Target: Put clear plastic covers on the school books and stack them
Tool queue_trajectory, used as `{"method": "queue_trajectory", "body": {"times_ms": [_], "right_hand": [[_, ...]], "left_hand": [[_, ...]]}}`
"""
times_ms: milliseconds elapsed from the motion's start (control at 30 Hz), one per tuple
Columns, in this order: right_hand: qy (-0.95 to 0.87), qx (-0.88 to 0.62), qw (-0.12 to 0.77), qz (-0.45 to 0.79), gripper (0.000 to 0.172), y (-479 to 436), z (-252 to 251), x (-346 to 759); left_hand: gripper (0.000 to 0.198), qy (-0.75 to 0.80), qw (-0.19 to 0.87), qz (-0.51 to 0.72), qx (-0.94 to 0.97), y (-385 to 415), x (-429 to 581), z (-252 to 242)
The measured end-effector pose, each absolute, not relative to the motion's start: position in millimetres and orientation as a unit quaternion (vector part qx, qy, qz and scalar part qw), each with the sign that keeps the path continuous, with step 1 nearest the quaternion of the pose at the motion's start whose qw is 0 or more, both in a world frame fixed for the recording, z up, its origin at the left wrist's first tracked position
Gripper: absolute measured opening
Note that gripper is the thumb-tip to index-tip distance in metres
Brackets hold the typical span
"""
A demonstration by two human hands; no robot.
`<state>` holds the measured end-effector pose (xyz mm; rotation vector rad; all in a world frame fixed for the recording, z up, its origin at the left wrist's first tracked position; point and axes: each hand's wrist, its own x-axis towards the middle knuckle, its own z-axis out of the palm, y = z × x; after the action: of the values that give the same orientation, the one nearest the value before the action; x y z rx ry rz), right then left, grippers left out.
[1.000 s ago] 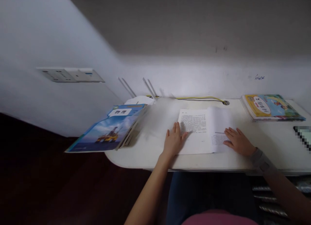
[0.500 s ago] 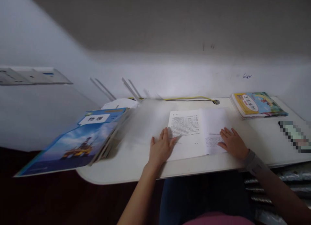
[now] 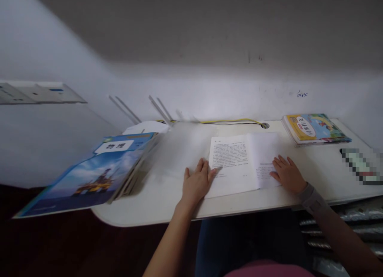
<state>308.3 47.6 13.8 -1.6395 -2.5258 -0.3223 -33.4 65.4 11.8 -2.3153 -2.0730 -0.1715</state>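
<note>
Slightly rightward has moved, between the left hand [image 3: 196, 184] and right hand [image 3: 289, 176], both extended flat and gripping nothing, the opened book [image 3: 231, 184] on the desk [image 3: 143, 211], its pages probably light, soft, best taken by outer edges.

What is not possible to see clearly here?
In the head view:
Open book: print too small to read.
Its left edge: partly hidden by left hand.
Dark-edged device: masked by pixel blocks.
Lower books: covers hidden by blue book.
Wall panel: cut off by left edge.
</note>
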Motion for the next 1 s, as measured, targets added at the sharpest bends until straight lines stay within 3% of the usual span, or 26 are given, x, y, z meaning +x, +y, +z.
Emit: {"method": "queue_trajectory", "body": {"times_ms": [233,1000], "right_hand": [[-0.840,-0.520,0.095,-0.120,0.045,46.1,2.4,289.3],[-0.833,-0.532,0.068,-0.134,0.045,43.0,3.3,309.5]], "left_hand": [[0.062,-0.663,0.016,-0.057,-0.746,65.7,-33.3,11.3],[0.059,-0.666,0.009,-0.049,-0.744,67.7,-35.8,8.9]]}}
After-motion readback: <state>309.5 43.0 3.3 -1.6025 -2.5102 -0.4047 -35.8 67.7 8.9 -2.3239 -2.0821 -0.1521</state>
